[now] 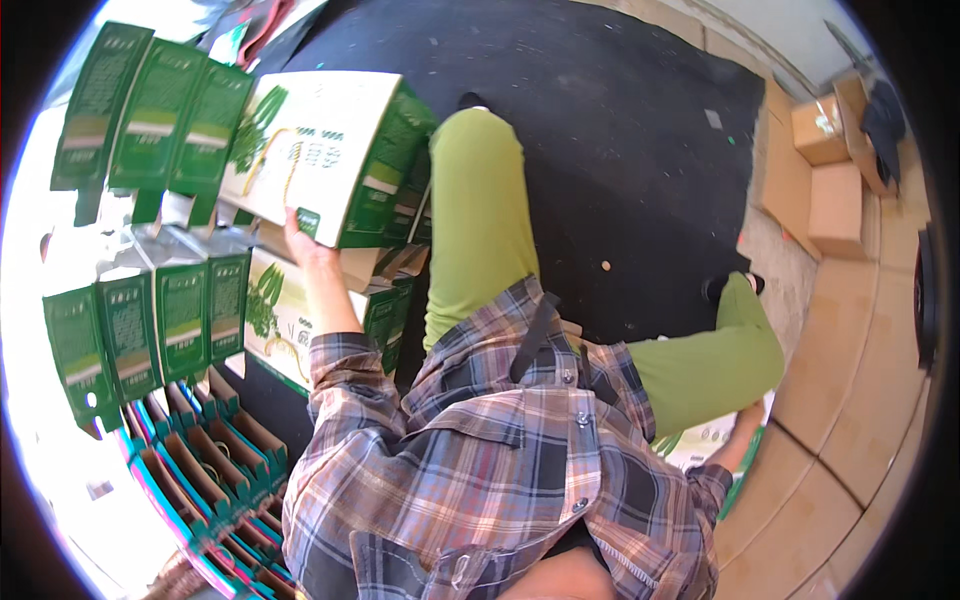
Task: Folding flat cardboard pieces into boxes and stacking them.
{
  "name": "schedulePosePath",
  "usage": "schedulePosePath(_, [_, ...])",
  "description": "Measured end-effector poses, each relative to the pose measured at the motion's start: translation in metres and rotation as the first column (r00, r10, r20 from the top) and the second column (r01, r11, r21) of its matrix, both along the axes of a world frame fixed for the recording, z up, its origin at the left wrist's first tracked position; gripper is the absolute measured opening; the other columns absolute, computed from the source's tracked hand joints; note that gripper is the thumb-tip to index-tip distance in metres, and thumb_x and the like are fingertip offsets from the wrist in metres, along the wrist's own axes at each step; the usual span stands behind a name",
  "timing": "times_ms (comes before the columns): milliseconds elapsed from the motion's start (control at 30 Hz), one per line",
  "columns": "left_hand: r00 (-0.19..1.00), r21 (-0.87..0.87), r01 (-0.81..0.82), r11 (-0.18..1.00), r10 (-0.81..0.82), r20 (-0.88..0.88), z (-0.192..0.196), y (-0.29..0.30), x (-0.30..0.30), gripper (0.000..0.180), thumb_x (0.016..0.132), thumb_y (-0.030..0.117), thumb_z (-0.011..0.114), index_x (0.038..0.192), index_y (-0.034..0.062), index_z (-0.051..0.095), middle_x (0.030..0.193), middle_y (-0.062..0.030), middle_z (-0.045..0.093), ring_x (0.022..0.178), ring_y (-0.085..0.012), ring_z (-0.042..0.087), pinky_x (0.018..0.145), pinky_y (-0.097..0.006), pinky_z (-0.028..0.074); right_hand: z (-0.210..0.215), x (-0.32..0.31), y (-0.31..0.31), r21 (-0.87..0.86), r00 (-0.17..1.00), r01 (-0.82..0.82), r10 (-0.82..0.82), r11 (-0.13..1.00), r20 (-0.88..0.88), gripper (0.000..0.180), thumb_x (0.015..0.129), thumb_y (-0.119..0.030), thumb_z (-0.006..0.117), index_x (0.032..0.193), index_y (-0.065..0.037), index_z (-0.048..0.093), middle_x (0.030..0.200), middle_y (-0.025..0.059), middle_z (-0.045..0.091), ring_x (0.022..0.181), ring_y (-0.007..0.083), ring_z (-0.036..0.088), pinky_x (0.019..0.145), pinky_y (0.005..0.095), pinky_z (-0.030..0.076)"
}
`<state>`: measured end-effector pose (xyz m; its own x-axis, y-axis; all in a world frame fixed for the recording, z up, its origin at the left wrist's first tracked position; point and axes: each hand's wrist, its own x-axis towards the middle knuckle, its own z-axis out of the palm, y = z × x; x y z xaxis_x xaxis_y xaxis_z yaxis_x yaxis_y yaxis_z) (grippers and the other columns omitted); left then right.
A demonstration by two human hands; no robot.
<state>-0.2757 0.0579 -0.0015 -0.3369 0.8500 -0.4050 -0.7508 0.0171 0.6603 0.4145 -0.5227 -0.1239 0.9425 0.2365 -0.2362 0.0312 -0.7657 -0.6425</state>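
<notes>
One black floor mat point(620, 130) lies under the person. Two green-and-white cartons are stacked at the left: the left hand point(300, 245) grips the top carton point(320, 150) by its near edge, above the lower carton point(290, 320). The right hand point(748, 415) rests on a flat carton point(705, 445), its grip unclear. Two brown boxes point(830, 170) sit at the far right.

Left hand point(303, 243) grips lower edge of green-and-white carton point(320, 155), held tilted atop a stack of matching cartons point(300, 315). Flat folded green cartons point(150, 120) further left of it. Right hand point(748, 418) low at the right side, resting on a flat carton point(712, 440), fingers hidden.
</notes>
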Motion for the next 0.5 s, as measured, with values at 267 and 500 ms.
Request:
schedulePosePath(267, [0.969,-0.276,0.105,0.955,-0.161,-0.189,-0.037,0.011,-0.053,0.062,0.083,0.050,0.052,0.132,0.0117,0.047,0.128,-0.0100,0.054,0.112,-0.0359,0.051,0.092,-0.057,0.042,-0.075,-0.144,-0.090,-0.539,0.975,-0.069,0.170,0.840,0.140,0.061,0.067,-0.038,0.077,0.118,-0.010,0.059,0.113,0.0181,0.062,0.104,0.0351,0.058,0.089,0.0460,0.046])
schedulePosePath(500, [0.252,-0.350,-0.511,0.785,-0.253,-0.934,-0.020,0.024,-0.073,0.089,0.074,0.057,0.068,0.127,-0.0098,0.045,0.128,-0.0300,0.047,0.116,-0.0392,0.048,0.094,-0.050,0.042,-0.044,-0.214,-0.040,-0.686,0.979,-0.087,-0.065,0.723,-0.192,0.089,0.060,-0.034,0.082,0.135,-0.010,0.040,0.140,0.0185,0.037,0.124,0.0386,0.042,0.097,0.0491,0.041])
